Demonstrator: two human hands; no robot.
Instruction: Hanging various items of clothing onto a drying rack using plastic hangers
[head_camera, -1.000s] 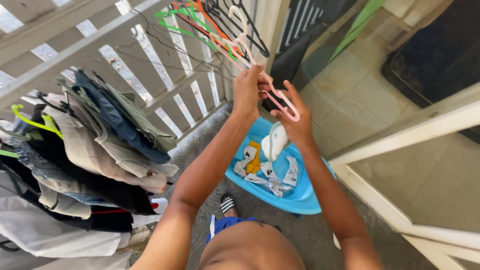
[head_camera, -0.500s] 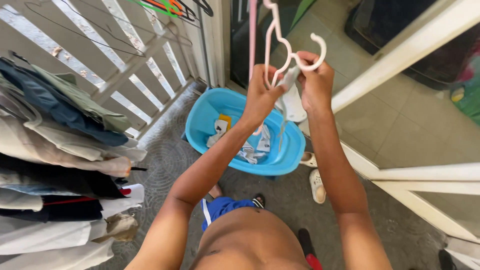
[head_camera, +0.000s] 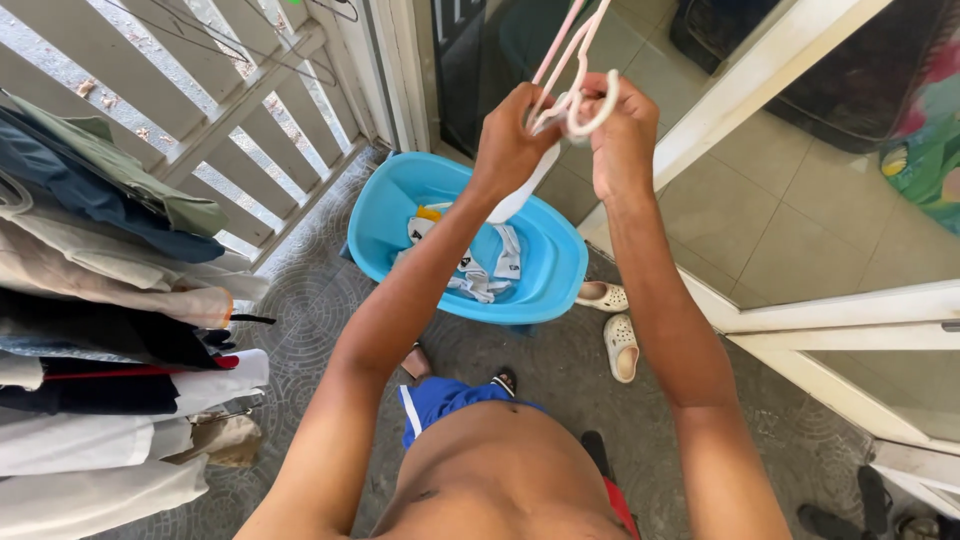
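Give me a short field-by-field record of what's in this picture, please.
left hand: grips a white sock at a pink hanger
right hand: holds the hanger's hook
below: blue basin with small laundry pieces
left side: clothes rack, full of garments
floor: pair of pale clogs beside the basin

Both hands raised above a light-blue oval plastic tub (head_camera: 560, 265): left hand (head_camera: 510, 145) and right hand (head_camera: 622, 140) both closed on a pale pink plastic clothes hanger (head_camera: 572, 55), with a small white cloth item (head_camera: 520, 195) hanging down between them from the left hand's grip. Tub sits on grey patterned floor (head_camera: 320, 310) and holds several white socks and one yellow piece (head_camera: 430, 213). To the left, a row of hung garments (head_camera: 100, 300) beside a white slatted railing (head_camera: 230, 120); a pair of cream clogs (head_camera: 620, 345) lies just right of the tub.
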